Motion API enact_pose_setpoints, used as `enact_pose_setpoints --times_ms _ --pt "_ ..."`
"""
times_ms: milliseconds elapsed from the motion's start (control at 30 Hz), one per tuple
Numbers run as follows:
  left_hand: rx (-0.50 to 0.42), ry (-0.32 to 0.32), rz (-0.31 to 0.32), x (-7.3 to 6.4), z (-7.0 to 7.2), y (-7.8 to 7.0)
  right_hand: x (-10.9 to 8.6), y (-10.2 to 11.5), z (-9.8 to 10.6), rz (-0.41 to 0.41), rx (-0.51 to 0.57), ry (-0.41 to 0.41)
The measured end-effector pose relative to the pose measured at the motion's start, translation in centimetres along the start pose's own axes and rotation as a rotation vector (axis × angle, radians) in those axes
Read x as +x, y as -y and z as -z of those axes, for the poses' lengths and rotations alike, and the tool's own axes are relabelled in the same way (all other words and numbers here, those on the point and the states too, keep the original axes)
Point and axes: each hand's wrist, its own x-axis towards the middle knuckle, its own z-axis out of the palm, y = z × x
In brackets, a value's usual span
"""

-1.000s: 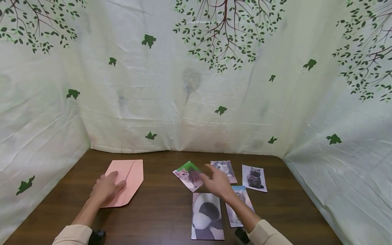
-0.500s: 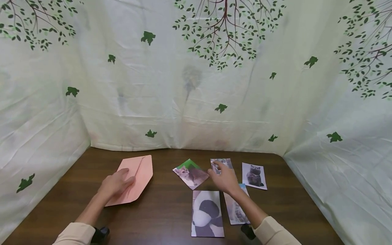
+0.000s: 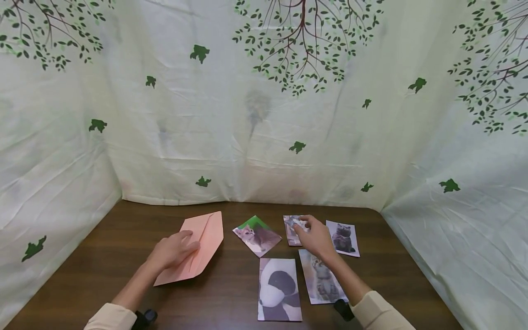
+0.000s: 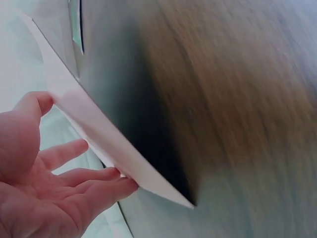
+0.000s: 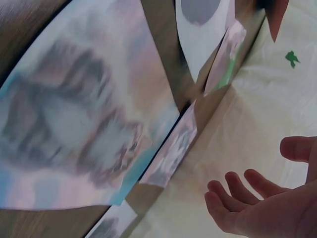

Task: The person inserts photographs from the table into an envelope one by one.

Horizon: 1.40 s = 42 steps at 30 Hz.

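My left hand (image 3: pixel 173 251) grips a pink paper envelope (image 3: pixel 206 245) by its left side and holds it tilted over the brown table. In the left wrist view, thumb and fingertips meet the edge of the pale envelope (image 4: pixel 99 131), with a dark shadow beneath. My right hand (image 3: pixel 315 236) is raised with loosely bent fingers and holds nothing. It overlaps a small cat photo card (image 3: pixel 291 234) in the head view. Just below it lies a larger card with a striped kitten (image 3: pixel 323 282), seen large as the kitten card (image 5: pixel 79 109) in the right wrist view.
A cat card with a green corner (image 3: pixel 257 236) lies turned diagonally in the middle. In front of it is a larger grey-and-white card (image 3: pixel 279 291), and a grey cat card (image 3: pixel 343 238) lies at the right. A leaf-print cloth (image 3: pixel 264 178) encloses the table's back and sides.
My left hand has lifted the envelope and moved it to the right, tilting it. My right hand has shifted right, from the green-cornered card to the small card behind.
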Motion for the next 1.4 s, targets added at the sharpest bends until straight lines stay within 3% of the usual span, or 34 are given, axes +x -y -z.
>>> enact_pose_setpoints --times_ms 333,667,1167,1400 --pt "-0.027 -0.013 -0.047 -0.1 -0.8 -1.6 0.7 -1.6 3.6 -0.039 0.006 -0.007" --pt "-0.021 -0.02 -0.064 0.1 -1.0 -2.8 2.0 -4.3 6.8 -0.141 -0.041 -0.012" --pt "-0.092 -0.004 -0.067 0.2 -1.3 -4.1 1.5 -9.1 9.7 -0.293 -0.08 -0.006" --pt "-0.102 -0.007 -0.075 0.4 -1.7 -4.7 1.1 -11.3 10.1 -0.342 -0.095 -0.025"
